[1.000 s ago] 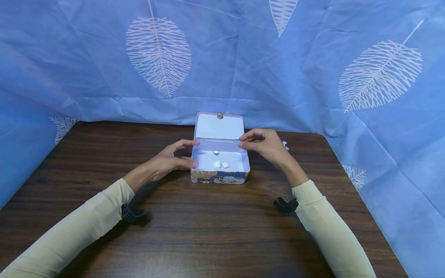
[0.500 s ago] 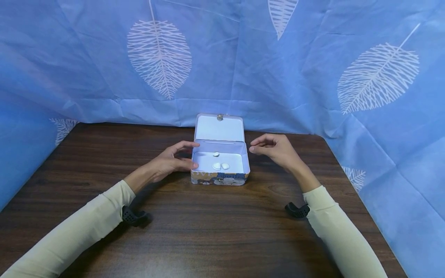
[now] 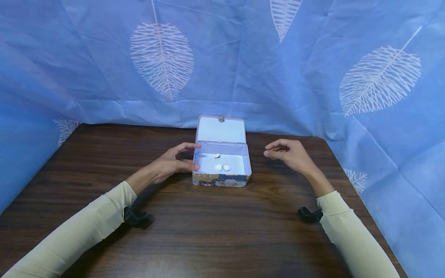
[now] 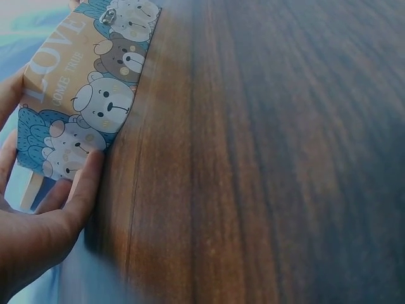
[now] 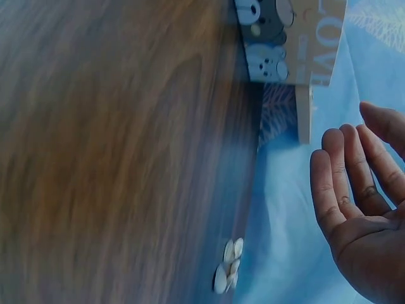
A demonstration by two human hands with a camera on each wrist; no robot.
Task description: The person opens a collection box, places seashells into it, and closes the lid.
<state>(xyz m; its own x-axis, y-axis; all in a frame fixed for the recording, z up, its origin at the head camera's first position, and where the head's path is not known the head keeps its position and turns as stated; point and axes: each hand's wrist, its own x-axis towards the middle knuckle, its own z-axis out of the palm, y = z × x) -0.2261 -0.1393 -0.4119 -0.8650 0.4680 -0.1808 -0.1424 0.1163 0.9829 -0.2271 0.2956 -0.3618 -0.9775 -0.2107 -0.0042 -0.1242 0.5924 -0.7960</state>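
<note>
A small tin box (image 3: 205, 179) with cartoon bears and the word LOVE on its front stands on the table, its white-lined lid (image 3: 221, 130) raised. Inside lie three small white shell-like pieces (image 3: 218, 167). My left hand (image 3: 167, 162) holds the left end of the box, thumb at the front corner and fingers at the back. To the right of the box, apart from it, my right hand (image 3: 291, 155) hovers with loosely curved fingers and nothing in them. The right wrist view shows a cluster of similar white pieces (image 5: 221, 278) on the table; in the head view the right hand hides them.
The dark wooden table (image 3: 215, 231) has its far edge just behind the box. A blue cloth (image 3: 222, 69) with white leaf prints hangs behind it and along the sides. Each wrist wears a black band (image 3: 135, 218).
My right hand has moved from over the right rim of the box out to the right, away from it. The left hand stays at the left end of the box.
</note>
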